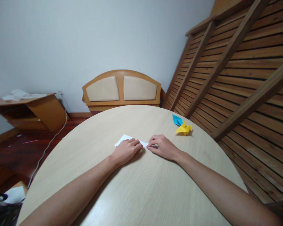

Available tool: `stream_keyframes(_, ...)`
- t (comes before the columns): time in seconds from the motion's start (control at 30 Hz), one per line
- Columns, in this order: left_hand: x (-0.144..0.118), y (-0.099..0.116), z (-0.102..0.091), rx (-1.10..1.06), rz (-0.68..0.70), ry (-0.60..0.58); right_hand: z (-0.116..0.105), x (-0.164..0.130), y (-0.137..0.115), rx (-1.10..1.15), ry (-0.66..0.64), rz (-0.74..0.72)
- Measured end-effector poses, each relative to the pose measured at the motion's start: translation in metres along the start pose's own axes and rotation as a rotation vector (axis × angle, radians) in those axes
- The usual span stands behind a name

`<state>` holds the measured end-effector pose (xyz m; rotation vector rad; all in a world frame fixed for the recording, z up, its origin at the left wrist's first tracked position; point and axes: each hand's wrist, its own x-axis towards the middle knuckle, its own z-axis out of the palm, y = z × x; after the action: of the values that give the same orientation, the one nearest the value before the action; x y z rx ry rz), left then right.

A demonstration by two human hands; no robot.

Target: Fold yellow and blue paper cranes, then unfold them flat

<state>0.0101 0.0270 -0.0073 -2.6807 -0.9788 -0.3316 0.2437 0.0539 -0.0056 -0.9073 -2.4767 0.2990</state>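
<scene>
Both bare forearms (80, 188) come in from the bottom corners, over a big round table (132, 197) with a pale wood-look top. The white paper (124, 138) is sitting around the middle of it, folded to a long narrow shape, with the hands covering a good bit. Left hand (127, 151) is lying over it palm down, fingers together and a bit bent; can't tell if it's actually gripping or just pressing. Right hand (164, 147) has the paper's right end pinched between thumb and fingertips.

Past the right hand there's a yellow paper bird (184, 129), with a blue folded paper (177, 120) right behind it. Can't tell if those two touch.

Off the table to the left, a white cord (46, 146) runs across the dark red floor (28, 150), up beside a low wooden cabinet (53, 110) with crumpled white stuff (20, 94) on top. Big slatted wood panel (228, 94) leaning on the right. Furthest back, a headboard (121, 89) with two cream pads, then the plain pale wall (108, 34).
</scene>
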Motion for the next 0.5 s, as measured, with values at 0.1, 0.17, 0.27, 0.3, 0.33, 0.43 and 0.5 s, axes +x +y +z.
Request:
stream_keyframes(0.1, -0.0004, -0.0003, 0.0008, 0.0, 0.004, 0.001, 0.0004, -0.0006, 0.0003, -0.003, 0.002, -0.006)
stream_keyframes(0.17, -0.0005, -0.0004, 0.0011, -0.003, 0.006, 0.001, 0.0003, -0.0009, 0.0005, 0.0, 0.001, -0.014)
stream_keyframes(0.27, -0.0003, -0.0005, 0.0012, -0.005, 0.006, -0.005, 0.0002, -0.0009, 0.0006, 0.0, 0.001, -0.027)
stream_keyframes(0.3, -0.0003, -0.0005, 0.0012, -0.009, 0.004, -0.007, 0.0002, -0.001, 0.0007, -0.002, 0.001, -0.03)
stream_keyframes(0.33, -0.0003, -0.0007, 0.0013, -0.018, 0.0, -0.007, 0.0003, -0.001, 0.0009, -0.003, 0.0, -0.033)
stream_keyframes(0.43, -0.0011, -0.0013, 0.0021, -0.058, -0.012, -0.005, 0.0006, -0.0012, 0.0013, 0.004, -0.003, -0.041)
stream_keyframes(0.5, -0.0019, -0.0017, 0.0031, -0.081, -0.017, 0.002, 0.0006, -0.0013, 0.0015, 0.008, -0.007, -0.049)
